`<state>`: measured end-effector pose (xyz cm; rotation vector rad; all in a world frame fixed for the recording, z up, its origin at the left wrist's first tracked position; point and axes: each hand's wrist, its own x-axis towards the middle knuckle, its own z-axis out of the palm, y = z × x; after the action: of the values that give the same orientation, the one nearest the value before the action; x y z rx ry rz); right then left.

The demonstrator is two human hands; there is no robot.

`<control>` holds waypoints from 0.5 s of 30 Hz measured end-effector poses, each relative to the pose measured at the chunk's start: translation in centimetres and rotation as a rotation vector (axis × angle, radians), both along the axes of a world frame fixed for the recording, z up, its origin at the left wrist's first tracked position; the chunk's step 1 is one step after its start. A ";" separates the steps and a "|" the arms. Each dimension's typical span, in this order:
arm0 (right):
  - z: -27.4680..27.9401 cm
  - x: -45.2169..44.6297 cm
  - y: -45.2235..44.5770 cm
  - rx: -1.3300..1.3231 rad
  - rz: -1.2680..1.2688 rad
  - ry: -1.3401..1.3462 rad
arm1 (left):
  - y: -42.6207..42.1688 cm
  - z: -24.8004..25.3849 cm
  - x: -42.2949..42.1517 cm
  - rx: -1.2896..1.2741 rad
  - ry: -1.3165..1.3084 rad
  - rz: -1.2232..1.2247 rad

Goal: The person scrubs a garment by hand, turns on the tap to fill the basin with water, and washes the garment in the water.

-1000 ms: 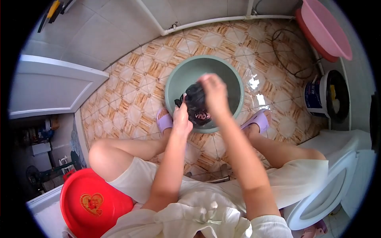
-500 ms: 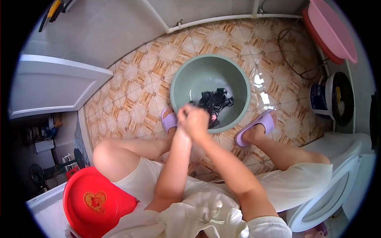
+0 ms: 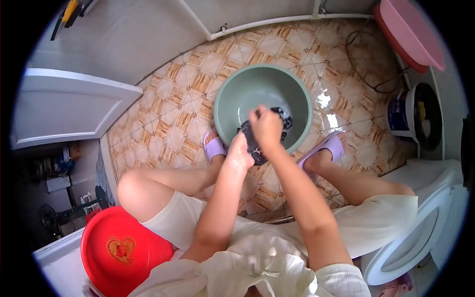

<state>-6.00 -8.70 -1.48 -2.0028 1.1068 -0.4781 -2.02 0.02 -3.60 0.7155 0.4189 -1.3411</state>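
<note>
A wet black cloth point(image 3: 253, 134), apparently a garment, is bunched at the near side of a grey-green basin point(image 3: 221, 94). My left hand point(image 3: 239, 152) grips the cloth's left edge, thumb side up, over the basin's near rim. The wrist looks wet and slightly foamy. Just right of it, my right hand point(image 3: 268, 129) is closed above the cloth, knuckles up. Its fingertips are blurred, and whatever they hold is hidden. More of the black cloth shows beyond the right hand, inside the basin.
My feet in purple slippers point(image 3: 215, 147) flank the basin on patterned tiles. A red basin point(image 3: 148, 252) is at lower left, near an open cabinet door point(image 3: 74, 106). To the right are a white bucket point(image 3: 400, 119), hanging pink basins point(image 3: 413, 29) and a toilet point(image 3: 401, 257).
My hands were clasped together at the basin's near rim. They have since separated: the right moved forward and right over the cloth, and the cloth now lies against my left hand.
</note>
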 end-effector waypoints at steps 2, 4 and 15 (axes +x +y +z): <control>2.1 -0.7 3.9 -0.068 0.176 -0.030 | 0.1 -1.0 -1.0 -0.417 -0.247 0.186; 2.0 -0.7 5.1 -0.093 0.230 -0.128 | 0.5 -1.6 -1.3 -1.005 -0.318 0.259; -0.2 -2.9 -3.3 1.019 0.347 -0.593 | -0.8 3.7 1.3 0.031 -0.123 0.075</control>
<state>-8.87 -11.95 -1.67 -1.0030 0.4400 -0.2133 -0.72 -0.73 0.09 0.7960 0.3657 -1.2154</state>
